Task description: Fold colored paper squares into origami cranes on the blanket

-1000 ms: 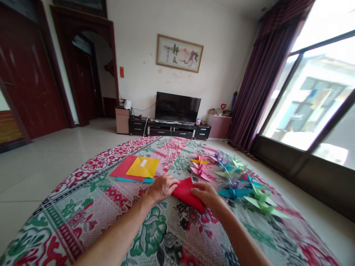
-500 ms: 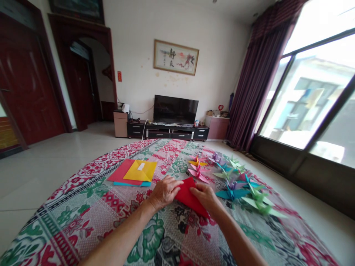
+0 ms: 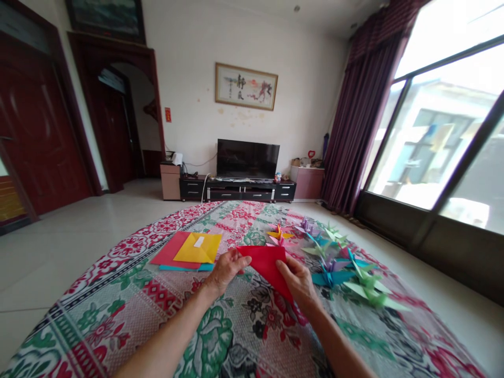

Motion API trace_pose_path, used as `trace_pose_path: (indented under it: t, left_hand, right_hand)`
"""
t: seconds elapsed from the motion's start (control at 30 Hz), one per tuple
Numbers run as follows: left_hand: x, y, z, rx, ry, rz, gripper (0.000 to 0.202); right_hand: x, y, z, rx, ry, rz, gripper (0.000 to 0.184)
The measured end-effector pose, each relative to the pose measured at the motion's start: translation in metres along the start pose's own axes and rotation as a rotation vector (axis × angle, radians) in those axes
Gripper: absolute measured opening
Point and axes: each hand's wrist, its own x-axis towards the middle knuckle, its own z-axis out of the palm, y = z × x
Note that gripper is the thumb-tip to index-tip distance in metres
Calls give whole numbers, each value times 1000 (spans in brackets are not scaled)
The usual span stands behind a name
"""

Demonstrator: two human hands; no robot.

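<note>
A folded red paper (image 3: 266, 262) in a triangle shape is lifted a little above the flowered cloth (image 3: 220, 336). My left hand (image 3: 224, 270) pinches its left corner. My right hand (image 3: 300, 281) grips its lower right edge. Both hands are closed on the paper. A stack of flat sheets (image 3: 189, 249), yellow on red on blue, lies just left of my left hand. Several folded paper cranes (image 3: 334, 262) in pink, purple, blue and green lie to the right of my right hand.
The cloth covers a round surface with pale tiled floor (image 3: 59, 247) around it. Beyond it stand a TV (image 3: 247, 159) on a low dark cabinet, dark red doors (image 3: 39, 131) at the left, and a large window (image 3: 444, 136) with purple curtains at the right.
The red paper lay pressed flat on the cloth under both hands; now both hands have raised it, and it stands up as a wider triangle. The view has tilted up slightly.
</note>
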Motion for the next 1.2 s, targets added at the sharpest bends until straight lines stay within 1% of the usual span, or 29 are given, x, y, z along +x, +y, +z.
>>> trace_pose_path:
  t: [0.07,0.13,0.2,0.3,0.47,0.63,0.9,1.07,1.2]
  left_hand:
    - [-1,0,2,-106,-20,-35,42]
    - [-1,0,2,-184,-4,-48,40]
    - [0,-1,2,-212,20,-51,37]
    - [1,-1,3,-209,45,-42,32]
    - [2,0,5,-212,76,-25,29]
    - [1,2,7,-225,111,-40,29]
    - [2,0,6,-217,118,-45,31]
    - [2,0,6,-242,113,-53,30]
    - [2,0,6,-252,110,-54,33]
  right_hand:
    - [0,1,0,0,-18,-17,32]
    - [1,3,0,-7,-34,-28,33]
    - [1,5,0,-16,-36,-35,35]
    - [1,5,-1,-12,-18,-37,38]
    - [-1,1,2,57,-5,-6,38]
    - [-2,-4,4,143,15,58,35]
    - [-2,-6,3,239,17,163,35]
    - [-1,-1,0,243,45,187,34]
    - [0,0,-1,245,37,198,35]
